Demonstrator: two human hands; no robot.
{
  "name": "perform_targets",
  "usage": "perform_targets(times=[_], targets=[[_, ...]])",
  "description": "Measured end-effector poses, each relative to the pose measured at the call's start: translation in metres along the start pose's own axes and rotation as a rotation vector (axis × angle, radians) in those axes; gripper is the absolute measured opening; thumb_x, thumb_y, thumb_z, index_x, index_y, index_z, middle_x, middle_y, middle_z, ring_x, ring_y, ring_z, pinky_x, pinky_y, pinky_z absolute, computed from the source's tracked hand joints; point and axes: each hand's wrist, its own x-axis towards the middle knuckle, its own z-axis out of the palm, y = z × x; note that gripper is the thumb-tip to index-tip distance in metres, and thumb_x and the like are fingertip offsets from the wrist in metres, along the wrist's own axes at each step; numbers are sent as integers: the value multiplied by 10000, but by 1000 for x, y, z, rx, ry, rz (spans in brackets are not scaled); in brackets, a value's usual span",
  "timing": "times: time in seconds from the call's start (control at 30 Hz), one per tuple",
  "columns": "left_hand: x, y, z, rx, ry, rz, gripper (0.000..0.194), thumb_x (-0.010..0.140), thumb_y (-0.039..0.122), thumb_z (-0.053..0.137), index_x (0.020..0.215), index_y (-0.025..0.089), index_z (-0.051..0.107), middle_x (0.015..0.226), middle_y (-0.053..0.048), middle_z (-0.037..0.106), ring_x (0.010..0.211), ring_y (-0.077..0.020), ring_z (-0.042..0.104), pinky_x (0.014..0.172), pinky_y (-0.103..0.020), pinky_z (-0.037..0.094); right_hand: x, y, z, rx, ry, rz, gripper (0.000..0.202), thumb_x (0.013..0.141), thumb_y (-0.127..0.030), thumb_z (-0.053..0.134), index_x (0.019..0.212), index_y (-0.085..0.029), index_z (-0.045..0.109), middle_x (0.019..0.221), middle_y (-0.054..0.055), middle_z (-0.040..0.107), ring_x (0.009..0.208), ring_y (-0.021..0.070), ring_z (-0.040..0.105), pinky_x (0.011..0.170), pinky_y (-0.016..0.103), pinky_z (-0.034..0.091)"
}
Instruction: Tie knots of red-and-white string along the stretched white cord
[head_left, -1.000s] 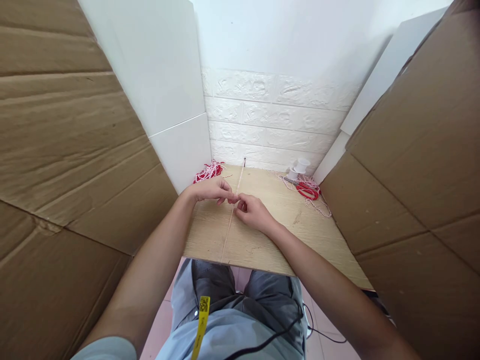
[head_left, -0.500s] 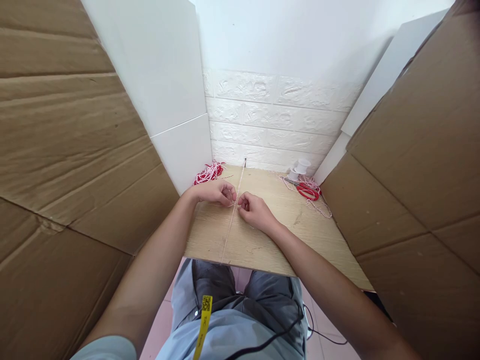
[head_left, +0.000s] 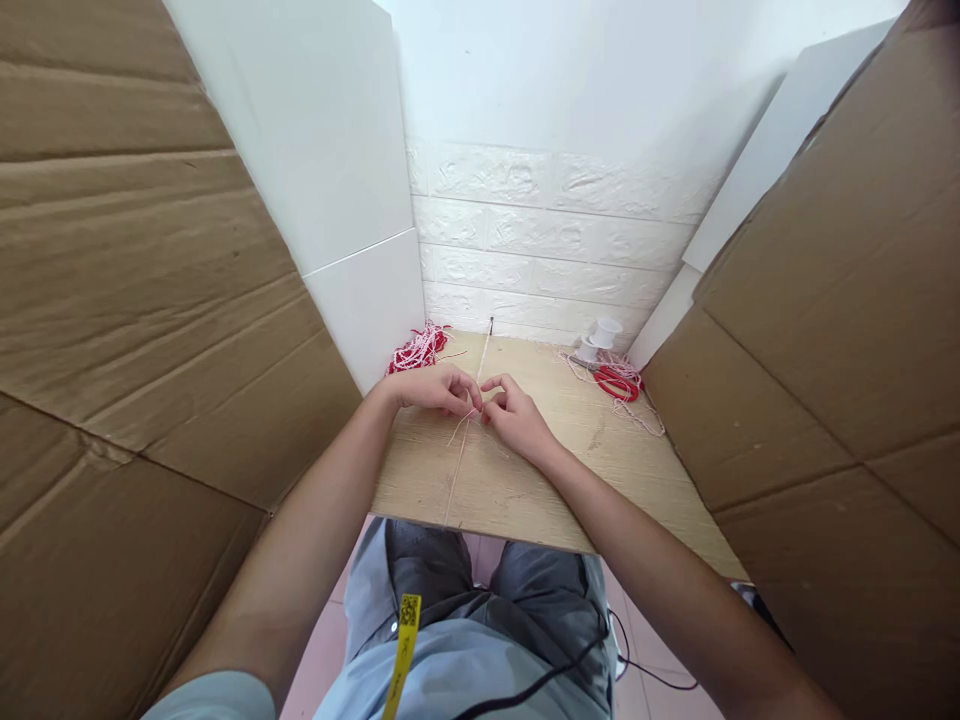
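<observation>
A pale pink string (head_left: 456, 470) is stretched lengthwise over the wooden board, running from a small dark hook (head_left: 491, 325) at the wall to the board's front edge. Over its middle, my left hand (head_left: 442, 388) has thumb and fingers pinched on a thin pink thread (head_left: 459, 428), whose loose end trails toward me. My right hand (head_left: 514, 412) meets it from the other side, its fingers curled and closed at the same spot on the string. The fingertips of both hands nearly touch, and the exact crossing of the threads between them is hidden.
Red and pink thread (head_left: 421, 347) lies heaped at the back left. Red-handled scissors (head_left: 616, 383) rest among loose pink thread at the back right, beside white spools (head_left: 600, 338). Cardboard walls (head_left: 810, 380) flank the wooden board (head_left: 555, 500) on both sides.
My hands have come together at the string, the left moving slightly right. A loose thread end now hangs toward me below the left fingers.
</observation>
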Motion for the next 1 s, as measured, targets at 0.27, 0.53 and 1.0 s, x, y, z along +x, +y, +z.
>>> perform_targets(times=[0.27,0.53,1.0], targets=[[4,-1,3,-36,48,-10,245,765,381,693,801,138,694,651,-13,636,561,-108,552,542,-222,431,-4,-5,-1,111,-68,-20,433,837,-491,624,1152,-223,497,677,-39,651,625,159,607,605,256,419],[-3,3,0,-99,18,-55,276,737,407,736,731,137,676,605,-17,637,533,-105,552,504,-216,413,0,7,1,119,-116,-127,478,792,-368,658,1210,-217,481,672,-61,589,594,126,534,567,226,385],[-11,-1,-9,-22,-108,-147,312,702,449,775,737,142,733,665,-45,700,510,-88,531,459,-192,374,1,3,-8,12,-312,-125,148,782,-241,624,883,-148,679,666,-21,567,592,103,472,556,224,347]])
